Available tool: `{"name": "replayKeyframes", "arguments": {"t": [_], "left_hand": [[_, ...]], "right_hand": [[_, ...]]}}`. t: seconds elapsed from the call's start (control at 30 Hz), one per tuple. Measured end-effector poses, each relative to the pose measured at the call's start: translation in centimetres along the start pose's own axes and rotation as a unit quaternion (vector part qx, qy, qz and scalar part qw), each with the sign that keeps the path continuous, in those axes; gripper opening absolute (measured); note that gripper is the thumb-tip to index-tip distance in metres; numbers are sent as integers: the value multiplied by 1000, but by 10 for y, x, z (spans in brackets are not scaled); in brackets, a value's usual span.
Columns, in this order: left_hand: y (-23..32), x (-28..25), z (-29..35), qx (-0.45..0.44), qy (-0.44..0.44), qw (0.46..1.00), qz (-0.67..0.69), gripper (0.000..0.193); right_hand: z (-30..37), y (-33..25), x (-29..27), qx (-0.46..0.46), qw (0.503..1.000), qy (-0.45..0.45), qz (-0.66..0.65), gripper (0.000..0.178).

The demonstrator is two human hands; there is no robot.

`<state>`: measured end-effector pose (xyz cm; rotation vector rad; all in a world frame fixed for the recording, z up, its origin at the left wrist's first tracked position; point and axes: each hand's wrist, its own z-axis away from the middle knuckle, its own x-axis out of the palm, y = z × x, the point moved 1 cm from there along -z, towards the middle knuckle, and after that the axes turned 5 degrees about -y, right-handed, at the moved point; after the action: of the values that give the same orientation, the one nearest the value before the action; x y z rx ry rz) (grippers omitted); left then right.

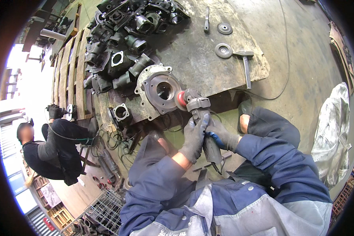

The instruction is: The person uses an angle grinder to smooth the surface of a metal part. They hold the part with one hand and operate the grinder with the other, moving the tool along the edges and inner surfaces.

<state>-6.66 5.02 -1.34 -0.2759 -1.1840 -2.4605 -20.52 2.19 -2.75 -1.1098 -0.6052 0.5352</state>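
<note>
My left hand (193,138), in a grey glove, is wrapped round the body of an angle grinder (211,151). From the other side my right hand (221,134), gloved in grey and blue, grips the same tool. The grinder's red disc (181,99) is at the right rim of a round metal flange housing (152,94); whether they touch I cannot tell. That housing lies at the near edge of the worktable (200,70), its round bore facing up. Close by on the left sits a smaller dark casting with a pale square flange (121,112).
Dark castings (116,43) are heaped on the table's left. A hammer (246,65), two round discs (224,50) and a wrench-like tool (206,21) lie to the right. Another person (53,145) works at the left beside a pallet (69,74). A wire basket (102,212) and cables are near my left.
</note>
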Motion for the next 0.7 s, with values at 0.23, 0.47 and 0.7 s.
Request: {"name": "replayKeyframes", "arguments": {"t": [0.23,0.47,0.7], "left_hand": [[5,-3,12,37,28,998,-40,47],[23,-9,17,31,31,996,-80,52],[37,-11,10,25,-6,999,-44,53]], "right_hand": [[-9,6,10,25,995,3,-94,41],[-23,5,18,40,975,11,-218,35],[-32,-9,24,103,989,55,-97,34]]}}
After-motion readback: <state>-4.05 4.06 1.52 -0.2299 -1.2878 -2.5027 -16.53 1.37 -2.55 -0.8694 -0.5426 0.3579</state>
